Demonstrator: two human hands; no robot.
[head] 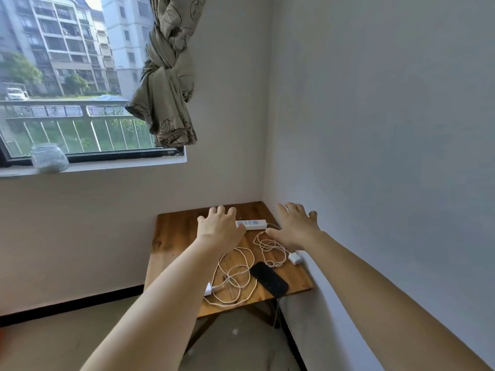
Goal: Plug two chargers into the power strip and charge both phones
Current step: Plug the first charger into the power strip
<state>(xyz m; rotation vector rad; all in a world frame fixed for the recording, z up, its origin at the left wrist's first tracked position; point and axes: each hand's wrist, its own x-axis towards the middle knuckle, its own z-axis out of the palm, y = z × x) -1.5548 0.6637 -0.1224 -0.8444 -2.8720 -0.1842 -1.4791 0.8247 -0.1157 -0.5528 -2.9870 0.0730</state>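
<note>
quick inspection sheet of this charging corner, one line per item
Surface: small wooden table set in the room corner, bare on its left part.
Job's things: white power strip at the back, nothing seen plugged in; one charger by the right edge, another at the front edge; one dark phone at front; second phone not seen.
Clutter: nothing seen.
Grippers: left hand and right hand both open, fingers spread, above the back of the table, holding nothing.
Cables: two loose white coils; strip lead runs off right.
Surroundings: window, knotted curtain, glass jar on sill.
</note>
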